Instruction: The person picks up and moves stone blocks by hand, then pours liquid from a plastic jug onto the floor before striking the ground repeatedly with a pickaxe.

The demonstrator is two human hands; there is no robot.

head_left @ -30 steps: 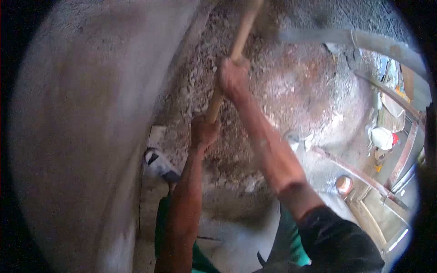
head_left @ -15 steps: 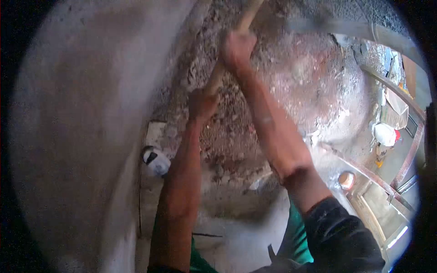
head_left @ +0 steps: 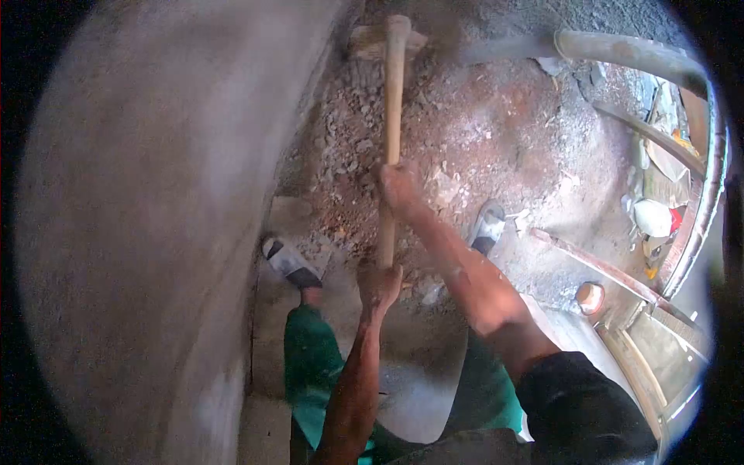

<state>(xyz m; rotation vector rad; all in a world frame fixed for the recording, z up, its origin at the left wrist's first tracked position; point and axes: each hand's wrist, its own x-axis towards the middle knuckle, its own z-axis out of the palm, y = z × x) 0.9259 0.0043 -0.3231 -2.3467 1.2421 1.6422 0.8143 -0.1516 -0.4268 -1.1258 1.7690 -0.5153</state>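
A long-handled hoe stands out before me, its pale wooden handle (head_left: 394, 101) running up the middle of the view. My left hand (head_left: 380, 285) is wrapped round the lower end of the handle. Further up, my right hand (head_left: 401, 190) grips it with closed fingers. At the far end the hoe's broad, dirt-coloured blade (head_left: 364, 44) lies against the rubble, with the handle's tip showing above it. Broken reddish-brown rubble (head_left: 341, 155) spreads beneath the handle and around the blade.
A smooth plastered wall (head_left: 155, 217) rises on the left. My sandalled feet (head_left: 291, 262) stand either side of the handle. To the right are a thick curved pipe (head_left: 635, 58), a wooden bar (head_left: 597, 263), a small clay-coloured pot (head_left: 590, 297) and a white bundle (head_left: 652, 218).
Both hands have come down and closer to my body with the hoe, and the handle has swung more upright in view. The blade and both feet now show.
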